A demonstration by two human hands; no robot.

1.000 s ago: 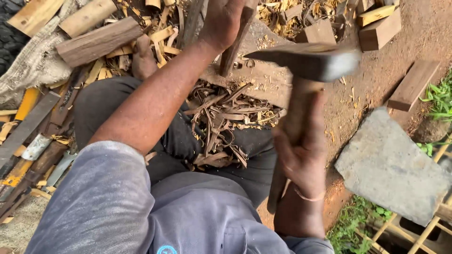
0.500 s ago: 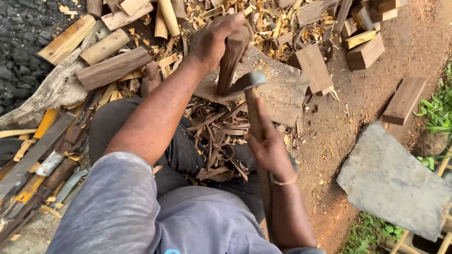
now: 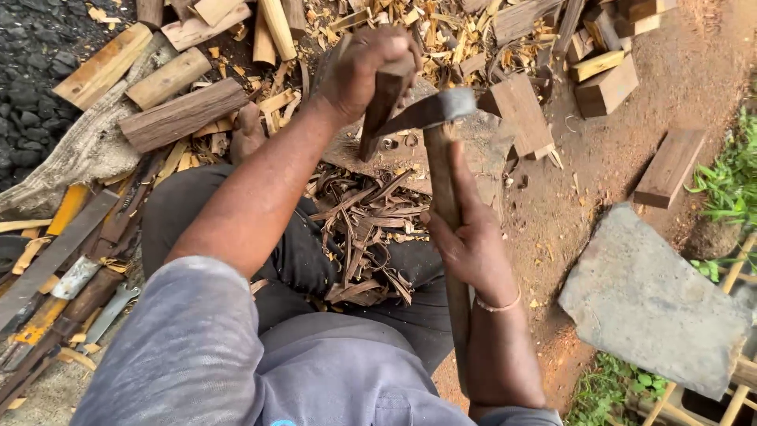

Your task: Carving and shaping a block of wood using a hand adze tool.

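While the left hand (image 3: 367, 67) keeps a dark wooden stick (image 3: 384, 110) standing nearly upright on the chopping block (image 3: 481, 158), the step in hand looks like hewing: thin strips are being shaved from the side of this stick with a small axe. The left hand is closed in a full fist around the top end of the stick, fingers wrapped tight, and the lower end of the stick rests on the block between the knees of the person. The right hand (image 3: 473, 244) is also closed, wrapped around the long wooden handle (image 3: 443, 197) at about its middle, with the thumb lying along the wood. The grey steel axe head (image 3: 430, 110) is level with the middle of the stick, and its edge touches the stick or is just beside it; I cannot tell which. I judge that the next move calls for a short, controlled stroke down along the grain, with the blade kept well below the left fingers, because they are near to the path of the edge. Curled dark shavings (image 3: 363, 237) lie in a heap on the lap and on the ground. Cut wooden billets (image 3: 181, 114) lie at the upper left, flat metal tools (image 3: 55, 260) at the left, and a flat grey stone slab (image 3: 654, 300) at the right.
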